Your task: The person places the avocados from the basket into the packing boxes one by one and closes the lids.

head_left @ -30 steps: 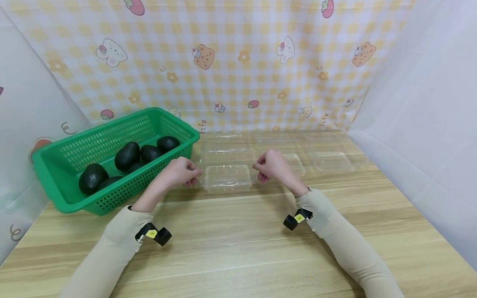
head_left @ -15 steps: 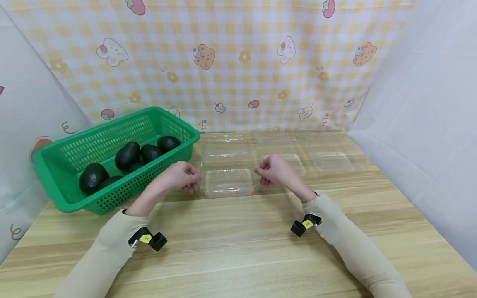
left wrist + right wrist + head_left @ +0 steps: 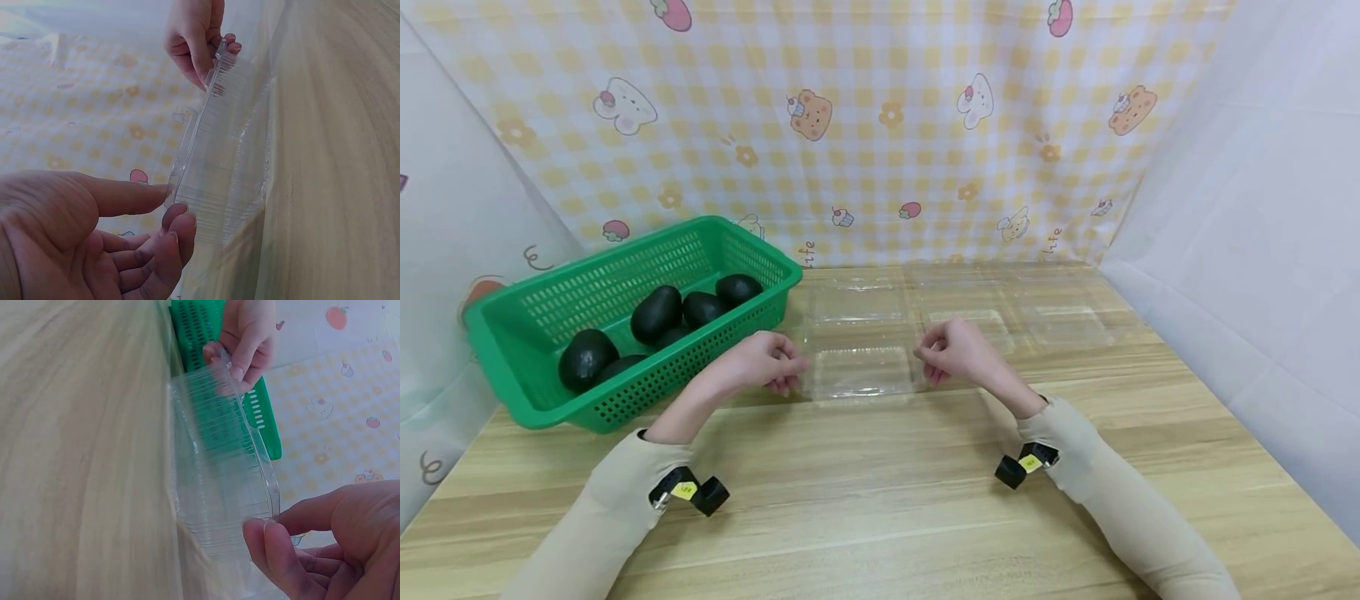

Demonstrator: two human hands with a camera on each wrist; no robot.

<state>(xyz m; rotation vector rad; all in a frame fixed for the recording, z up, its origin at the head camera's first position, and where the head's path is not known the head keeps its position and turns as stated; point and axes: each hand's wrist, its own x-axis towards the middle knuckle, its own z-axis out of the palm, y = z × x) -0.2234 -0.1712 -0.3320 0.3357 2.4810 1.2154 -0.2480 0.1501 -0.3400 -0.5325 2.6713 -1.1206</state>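
A clear plastic clamshell box (image 3: 861, 372) with a ribbed wall lies between my hands, its lid folded back behind it. My left hand (image 3: 767, 362) pinches the left end of its rim between thumb and fingers. At the opposite end, my right hand (image 3: 955, 354) pinches the rim the same way. In the left wrist view the thin rim of the box (image 3: 206, 125) runs from one hand to the other. The right wrist view shows the box's ribbed side (image 3: 219, 450), close over the wooden table (image 3: 75, 450). Nothing lies inside the box.
A green basket (image 3: 625, 383) holding several dark avocados (image 3: 657, 315) stands at the left, close beside my left hand. More clear open boxes (image 3: 966, 321) stand at the back right, near my right hand. A checked curtain (image 3: 880, 125) hangs behind the table.
Both hands have drawn the clear box slightly toward me, with its near edge now lower in the head view. The basket, avocados and other boxes have stayed put.
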